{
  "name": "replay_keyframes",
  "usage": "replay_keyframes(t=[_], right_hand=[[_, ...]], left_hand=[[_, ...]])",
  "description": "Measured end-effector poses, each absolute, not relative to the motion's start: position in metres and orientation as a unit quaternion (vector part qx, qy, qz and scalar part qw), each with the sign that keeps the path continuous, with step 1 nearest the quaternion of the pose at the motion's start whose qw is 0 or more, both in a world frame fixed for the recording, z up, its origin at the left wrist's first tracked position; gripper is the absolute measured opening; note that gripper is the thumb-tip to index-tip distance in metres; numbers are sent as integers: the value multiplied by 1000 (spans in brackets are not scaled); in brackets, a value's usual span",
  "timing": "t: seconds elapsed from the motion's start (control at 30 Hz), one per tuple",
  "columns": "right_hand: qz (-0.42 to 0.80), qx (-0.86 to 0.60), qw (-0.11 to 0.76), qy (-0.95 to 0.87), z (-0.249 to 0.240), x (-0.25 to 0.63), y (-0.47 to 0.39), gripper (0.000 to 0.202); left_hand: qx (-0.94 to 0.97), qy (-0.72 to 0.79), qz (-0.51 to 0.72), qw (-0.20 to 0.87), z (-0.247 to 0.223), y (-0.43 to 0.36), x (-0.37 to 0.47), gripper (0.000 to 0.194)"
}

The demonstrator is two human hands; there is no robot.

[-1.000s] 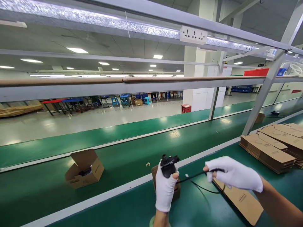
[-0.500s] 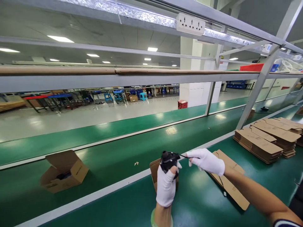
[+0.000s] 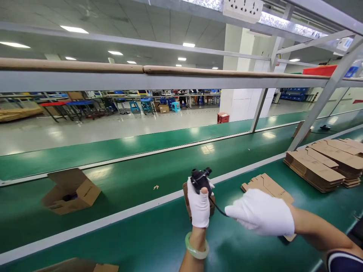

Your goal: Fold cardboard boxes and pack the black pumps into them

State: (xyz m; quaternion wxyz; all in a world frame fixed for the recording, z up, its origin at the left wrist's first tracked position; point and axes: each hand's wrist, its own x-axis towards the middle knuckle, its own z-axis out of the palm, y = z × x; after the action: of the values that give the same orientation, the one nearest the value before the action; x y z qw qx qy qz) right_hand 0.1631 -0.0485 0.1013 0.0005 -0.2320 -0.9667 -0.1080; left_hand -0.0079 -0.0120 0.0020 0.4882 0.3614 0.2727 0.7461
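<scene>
My left hand (image 3: 199,206), in a white glove with bare thumb tip, is wrapped round small black binoculars (image 3: 200,181) with two short round barrels pointing up. From them a thin black cord (image 3: 217,208) runs down to the right. My right hand (image 3: 259,211), also gloved, pinches the cord's other end, its fingertips pointing left. Just behind my left hand stands an open cardboard box (image 3: 186,196), mostly hidden. Beyond my right hand lies a flat folded carton (image 3: 269,187), partly covered by that hand.
An open carton (image 3: 89,194) with a dark item inside sits on the green conveyor (image 3: 121,181) at left. Stacks of flat cartons (image 3: 314,170) lie at right. Another carton (image 3: 76,265) shows at the bottom edge. A slanting metal post (image 3: 323,94) rises at right.
My right hand has come down and nearer, drawing the cord from level to slanting downward. The binoculars have turned, so both barrels show. The view has tilted lower.
</scene>
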Motion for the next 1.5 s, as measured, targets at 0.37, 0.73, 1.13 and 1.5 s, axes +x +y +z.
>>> replay_keyframes(t=[0.37, 0.73, 1.13, 1.5], right_hand=[[44, -180, 291, -939, 118, 172, 35, 33], [-127, -311, 10, -942, 86, 191, -22, 26], [203, -212, 317, -902, 94, 178, 24, 35], [274, -300, 355, -842, 74, 150, 29, 32]], left_hand=[[561, 164, 502, 637, 20, -24, -4, 88], [471, 365, 660, 457, 7, -4, -28, 57], [616, 189, 475, 599, 20, -28, -11, 99], [495, 302, 677, 452, 15, -22, -2, 82]])
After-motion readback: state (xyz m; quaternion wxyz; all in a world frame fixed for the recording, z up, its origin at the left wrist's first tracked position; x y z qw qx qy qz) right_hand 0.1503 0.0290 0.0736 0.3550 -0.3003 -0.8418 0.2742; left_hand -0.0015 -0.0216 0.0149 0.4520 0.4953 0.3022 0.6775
